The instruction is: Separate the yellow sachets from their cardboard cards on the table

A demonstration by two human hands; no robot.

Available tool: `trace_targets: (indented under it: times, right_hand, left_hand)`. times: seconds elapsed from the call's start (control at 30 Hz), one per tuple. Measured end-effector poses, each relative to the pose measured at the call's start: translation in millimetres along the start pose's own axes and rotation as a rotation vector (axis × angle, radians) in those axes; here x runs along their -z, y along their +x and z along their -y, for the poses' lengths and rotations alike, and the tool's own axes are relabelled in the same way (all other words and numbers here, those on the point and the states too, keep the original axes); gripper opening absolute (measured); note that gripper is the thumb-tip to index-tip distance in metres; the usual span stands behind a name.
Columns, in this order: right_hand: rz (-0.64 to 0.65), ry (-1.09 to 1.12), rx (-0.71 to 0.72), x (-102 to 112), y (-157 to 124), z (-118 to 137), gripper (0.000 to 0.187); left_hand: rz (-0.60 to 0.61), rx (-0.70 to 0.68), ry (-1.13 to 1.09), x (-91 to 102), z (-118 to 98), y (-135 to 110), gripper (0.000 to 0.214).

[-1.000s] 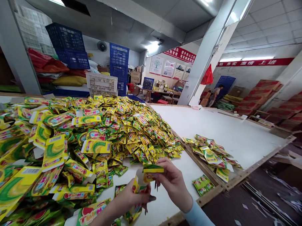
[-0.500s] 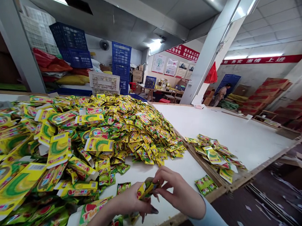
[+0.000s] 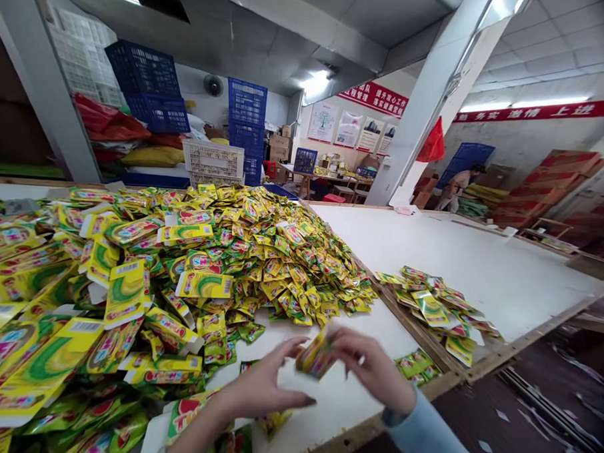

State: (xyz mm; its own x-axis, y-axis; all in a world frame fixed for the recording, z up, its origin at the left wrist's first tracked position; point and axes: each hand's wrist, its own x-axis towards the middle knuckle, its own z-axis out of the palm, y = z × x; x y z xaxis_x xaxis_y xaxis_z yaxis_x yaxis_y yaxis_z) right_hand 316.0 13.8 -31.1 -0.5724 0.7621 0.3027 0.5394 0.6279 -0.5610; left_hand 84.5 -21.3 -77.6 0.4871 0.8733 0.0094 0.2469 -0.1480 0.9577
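A small yellow and green packet [image 3: 314, 358], smeared by motion, is pinched in my right hand [image 3: 369, 363] above the white table [image 3: 341, 405]. My left hand [image 3: 265, 378] is open just to its left, thumb and fingers spread apart. Whether a left fingertip touches the packet's edge I cannot tell. A large heap of similar yellow and green packets [image 3: 280, 265] lies beyond my hands. Among these on the left are flat printed cartons [image 3: 126, 292] with open flaps. Under my left forearm lies another carton [image 3: 183, 415], and a loose packet [image 3: 273, 422] rests below my left hand.
A smaller pile of cartons and packets [image 3: 438, 309] lies on the right table section, past a wooden edge strip [image 3: 417, 335]. Green packets [image 3: 418, 366] sit near that strip. Blue crates [image 3: 245, 117] and a white crate [image 3: 213, 159] stand behind. A person [image 3: 456, 186] bends at the back right.
My left hand has let go of the packet and opened. My right hand has moved slightly right and keeps hold of the packet, now turned. The view has shifted slightly.
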Motion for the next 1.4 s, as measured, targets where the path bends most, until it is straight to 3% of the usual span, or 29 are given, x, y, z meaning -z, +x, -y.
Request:
trace_targets:
  times: [0.1, 0.17, 0.23, 0.3, 0.37, 0.47, 0.63, 0.73, 0.8, 0.9, 1.0, 1.1, 1.23, 1.4]
  right_hand:
    - [-0.354, -0.387, -0.249, 46.1, -6.4, -50.5, 0.022]
    - [-0.479, -0.481, -0.350, 70.9, -11.0, -76.4, 0.027]
    - [-0.506, -0.493, -0.380, 77.5, -12.4, -87.1, 0.031]
    - [-0.456, -0.457, -0.355, 61.6, -8.8, -82.4, 0.032]
    - [-0.348, -0.371, -0.299, 28.5, -0.2, -67.1, 0.030]
    - [-0.165, -0.205, -0.212, -31.1, 18.8, -37.7, 0.027]
    - [0.002, -0.024, -0.156, -107.9, 47.9, -1.2, 0.031]
    - [0.077, 0.035, -0.161, -133.4, 54.1, 8.0, 0.036]
    - [0.137, 0.095, -0.167, -137.7, 53.4, 9.2, 0.030]
    - [0.182, 0.216, -0.160, -122.8, 49.0, 8.0, 0.021]
    - [0.086, 0.410, -0.142, -97.2, 47.1, 8.4, 0.022]
    - [0.019, 0.790, -0.187, -84.5, 50.6, 9.3, 0.032]
    - [0.012, 0.992, -0.250, -91.5, 54.3, 6.9, 0.041]
    - [-0.010, 1.113, -0.273, -99.4, 45.1, 3.7, 0.046]
  left_hand:
    - [-0.154, 0.130, 0.496, 16.3, 0.5, -7.3, 0.040]
    - [-0.120, 0.248, 0.691, 17.9, 0.3, -11.5, 0.039]
    - [-0.051, 0.320, 0.751, 11.2, -0.5, -13.8, 0.040]
    - [0.004, 0.332, 0.734, 1.7, -2.1, -14.1, 0.034]
    - [0.039, 0.301, 0.694, -2.2, -4.4, -13.4, 0.027]
    - [0.041, 0.227, 0.630, 13.1, -8.2, -12.1, 0.020]
    - [-0.229, 0.124, 0.052, 68.3, -3.2, -12.3, 0.023]
    - [-0.361, 0.115, -0.053, 87.7, 8.6, -13.0, 0.033]
    - [-0.374, 0.127, -0.042, 91.5, 16.2, -12.7, 0.035]
    - [-0.340, 0.139, -0.037, 87.3, 22.1, -11.1, 0.026]
    - [-0.277, 0.142, -0.037, 75.0, 19.3, -9.2, 0.026]
    - [-0.186, 0.139, -0.056, 59.8, 10.2, -6.8, 0.030]
    - [-0.154, 0.094, -0.028, 44.2, 0.1, -1.7, 0.036]
    - [-0.260, 0.059, 0.131, 28.1, 3.5, 5.1, 0.027]
